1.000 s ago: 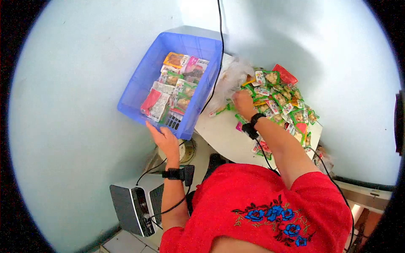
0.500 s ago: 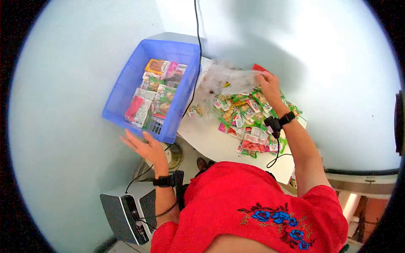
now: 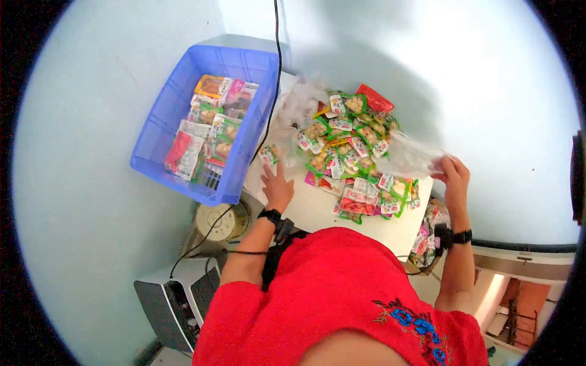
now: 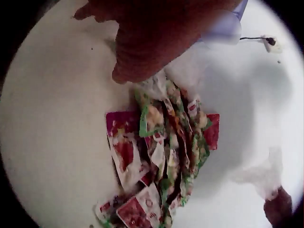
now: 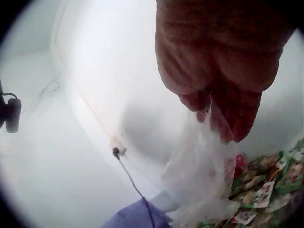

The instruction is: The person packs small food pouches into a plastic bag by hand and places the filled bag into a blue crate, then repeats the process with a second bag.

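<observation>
now — right hand (image 3: 453,174): pinches clear bag (image 3: 410,154) — left hand (image 3: 278,190): fingers spread

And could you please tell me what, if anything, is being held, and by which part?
The right hand pinches a thin, clear plastic bag by its edge; the open left hand holds nothing.

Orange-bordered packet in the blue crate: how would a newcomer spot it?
Find the blue plastic crate, left of the packet pile on the white table. Inside, at the far end, look left: the packet's orange border sets it apart from the pink-and-white packet beside it.
</observation>
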The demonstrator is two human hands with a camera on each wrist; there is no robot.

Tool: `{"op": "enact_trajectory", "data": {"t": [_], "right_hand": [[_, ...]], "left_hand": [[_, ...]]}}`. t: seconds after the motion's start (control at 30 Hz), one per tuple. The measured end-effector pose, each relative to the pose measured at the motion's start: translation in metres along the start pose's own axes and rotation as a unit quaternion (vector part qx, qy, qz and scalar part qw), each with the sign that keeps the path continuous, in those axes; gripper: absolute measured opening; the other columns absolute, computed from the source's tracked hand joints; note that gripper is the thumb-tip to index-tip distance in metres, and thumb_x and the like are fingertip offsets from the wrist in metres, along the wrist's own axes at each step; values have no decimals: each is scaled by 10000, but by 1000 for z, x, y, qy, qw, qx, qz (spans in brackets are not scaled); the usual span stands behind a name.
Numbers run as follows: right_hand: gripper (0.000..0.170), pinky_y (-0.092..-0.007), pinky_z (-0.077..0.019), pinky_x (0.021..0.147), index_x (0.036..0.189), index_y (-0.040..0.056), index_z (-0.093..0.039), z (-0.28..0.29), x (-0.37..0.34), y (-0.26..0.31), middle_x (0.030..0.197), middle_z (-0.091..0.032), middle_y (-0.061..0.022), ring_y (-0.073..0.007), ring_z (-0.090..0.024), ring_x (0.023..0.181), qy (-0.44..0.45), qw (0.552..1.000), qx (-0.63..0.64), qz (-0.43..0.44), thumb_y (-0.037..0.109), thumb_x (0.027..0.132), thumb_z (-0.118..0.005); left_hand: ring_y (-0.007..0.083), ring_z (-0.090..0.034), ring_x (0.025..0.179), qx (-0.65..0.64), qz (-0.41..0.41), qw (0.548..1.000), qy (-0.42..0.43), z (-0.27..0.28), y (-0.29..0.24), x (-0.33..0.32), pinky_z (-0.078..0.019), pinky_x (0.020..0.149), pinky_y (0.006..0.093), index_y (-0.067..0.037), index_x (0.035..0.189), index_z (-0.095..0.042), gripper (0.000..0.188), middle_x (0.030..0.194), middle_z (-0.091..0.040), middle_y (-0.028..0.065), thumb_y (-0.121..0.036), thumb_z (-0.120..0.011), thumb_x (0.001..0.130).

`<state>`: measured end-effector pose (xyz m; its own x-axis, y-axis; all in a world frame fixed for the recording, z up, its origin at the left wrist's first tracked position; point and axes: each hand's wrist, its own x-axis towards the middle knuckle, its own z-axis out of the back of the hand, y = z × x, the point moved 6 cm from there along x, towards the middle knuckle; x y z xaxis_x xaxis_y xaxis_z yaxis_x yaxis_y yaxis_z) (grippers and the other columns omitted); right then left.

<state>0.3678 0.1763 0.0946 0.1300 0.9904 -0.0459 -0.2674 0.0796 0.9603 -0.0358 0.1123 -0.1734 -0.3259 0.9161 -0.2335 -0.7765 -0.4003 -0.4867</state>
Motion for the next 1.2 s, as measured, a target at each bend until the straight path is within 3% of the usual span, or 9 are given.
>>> {"op": "enact_trajectory", "data": {"t": [0.07,0.2,0.3,0.47,0.6,0.7,0.9,1.0,1.2], "right_hand": [[249,-309,-544,637,993,-17,-638,32,-13,-14,914,-659,-80,-176,-634,802,-54,998,-13,-22,213,915,-585],[232,-286,-541,604,1000,5,-644,97,-32,-56,850,-664,-58,-127,-632,736,-145,988,6,-59,218,929,-583],[229,-305,-545,593,966,3,-641,119,-47,-71,824,-655,-62,-152,-626,690,-180,980,-10,-82,222,917,-595],[220,-270,-522,563,957,30,-647,137,-65,-98,817,-664,-37,-123,-622,655,-192,973,33,-121,241,920,-600],[201,-276,-528,555,940,34,-653,136,-74,-104,799,-662,-35,-122,-625,643,-212,968,30,-127,226,924,-594],[191,-279,-533,548,938,34,-653,144,-74,-119,793,-662,-38,-126,-627,631,-211,967,23,-141,212,927,-587],[195,-282,-542,545,951,18,-647,129,-72,-104,797,-662,-48,-126,-626,630,-222,962,3,-158,201,927,-585],[191,-285,-543,546,948,16,-644,128,-78,-104,792,-658,-48,-133,-627,639,-219,964,13,-149,193,929,-575],[176,-301,-544,567,884,23,-615,131,-94,-95,772,-645,-71,-159,-626,646,-173,974,28,-145,181,933,-556]], "left_hand": [[584,-295,1257,-46,-33,995,-80,0,4,11,-436,945,543,-227,1490,-194,876,1473,-133,321,-198,-720,790],[531,-370,1225,-54,-110,986,-110,-14,3,30,-438,931,518,-243,1505,-147,929,1362,-314,343,-162,-725,782],[482,-472,1097,-33,-68,995,-57,-9,-6,38,-446,884,517,-245,1500,-168,891,1196,-462,301,-160,-709,797],[388,-535,925,86,-93,991,-47,-43,17,77,-451,810,458,-65,1300,-486,548,984,-542,221,-70,-657,779],[359,-538,891,-104,-170,963,-183,14,-13,59,-449,789,427,13,1045,-620,294,951,-547,195,24,-575,755],[364,-553,929,-140,-169,938,-268,61,-58,61,-468,800,409,42,889,-622,201,966,-549,214,100,-540,715],[372,-516,1092,-91,-101,959,-250,7,-23,144,-443,921,394,57,1012,-609,278,1175,-529,220,70,-545,741],[381,-481,1156,-58,-83,948,-301,-6,-32,150,-380,1006,415,68,1106,-562,331,1229,-520,227,50,-523,777],[370,-438,1199,-127,-69,960,-240,-29,-28,172,-335,1039,428,50,1206,-516,473,1250,-503,243,-81,-642,769]]}}
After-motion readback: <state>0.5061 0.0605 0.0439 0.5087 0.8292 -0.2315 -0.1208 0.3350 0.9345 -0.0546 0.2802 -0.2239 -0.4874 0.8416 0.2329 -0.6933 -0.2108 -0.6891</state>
